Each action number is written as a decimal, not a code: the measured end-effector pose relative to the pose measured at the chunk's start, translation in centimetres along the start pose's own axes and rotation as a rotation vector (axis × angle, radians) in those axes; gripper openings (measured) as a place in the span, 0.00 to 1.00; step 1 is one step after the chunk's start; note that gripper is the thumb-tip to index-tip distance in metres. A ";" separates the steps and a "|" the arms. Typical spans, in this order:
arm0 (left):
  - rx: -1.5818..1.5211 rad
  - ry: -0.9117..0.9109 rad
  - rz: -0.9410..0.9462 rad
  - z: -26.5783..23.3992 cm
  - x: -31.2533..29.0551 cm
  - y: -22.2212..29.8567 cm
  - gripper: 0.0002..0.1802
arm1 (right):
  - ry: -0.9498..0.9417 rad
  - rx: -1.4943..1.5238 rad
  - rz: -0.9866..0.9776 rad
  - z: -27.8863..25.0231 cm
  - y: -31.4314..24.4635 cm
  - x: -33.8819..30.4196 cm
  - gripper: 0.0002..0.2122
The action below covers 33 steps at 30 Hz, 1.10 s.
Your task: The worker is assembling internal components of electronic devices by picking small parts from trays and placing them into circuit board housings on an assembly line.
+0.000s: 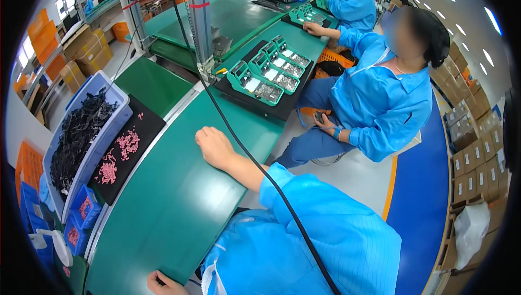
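My right hand (pixel 216 148) rests on the green tabletop (pixel 179 192), its fingers curled under so that the inside is hidden. Low in the view, at the table's near edge, my left hand (pixel 165 284) is partly cut off by the frame. Its fingers are bent round a small dark spot that I cannot make out. Beyond my right hand, a black mat (pixel 228 86) carries several green fixtures (pixel 260 90) with silver and white parts in them. A black cable (pixel 247 151) hangs across the view in front of my right forearm.
A grey-blue bin (pixel 126 105) of black tangled parts (pixel 81 132) stands left, beside a black mat (pixel 154 119) with pink pieces (pixel 108 171). Small blue bins (pixel 89 203) hold more pink pieces. A seated co-worker in blue (pixel 374 94) is at the right, near a metal post (pixel 199 18).
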<state>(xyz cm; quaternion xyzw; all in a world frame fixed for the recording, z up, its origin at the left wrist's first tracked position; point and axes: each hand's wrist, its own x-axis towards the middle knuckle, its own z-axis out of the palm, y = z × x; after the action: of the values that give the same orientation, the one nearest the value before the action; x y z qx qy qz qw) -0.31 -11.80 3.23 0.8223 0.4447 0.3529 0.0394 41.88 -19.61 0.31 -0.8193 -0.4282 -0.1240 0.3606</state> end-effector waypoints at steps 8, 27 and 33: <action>-0.103 -0.059 -0.160 1.2 0.2 -0.6 0.08 | 0.020 -0.043 0.021 -0.3 -0.1 0.8 0.03; -0.076 0.023 -0.092 -0.1 1.2 2.4 0.15 | -0.329 -0.182 -0.082 -1.1 0.0 4.1 0.07; -0.037 -0.030 -0.114 -0.8 0.4 1.7 0.14 | -0.415 -0.230 -0.105 -2.0 -0.9 4.6 0.06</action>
<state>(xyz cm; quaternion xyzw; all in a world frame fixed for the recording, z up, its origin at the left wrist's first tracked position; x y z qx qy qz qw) 0.54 -12.68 4.73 0.8000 0.4834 0.3460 0.0812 44.12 -17.84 4.52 -0.8396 -0.5181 -0.0193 0.1622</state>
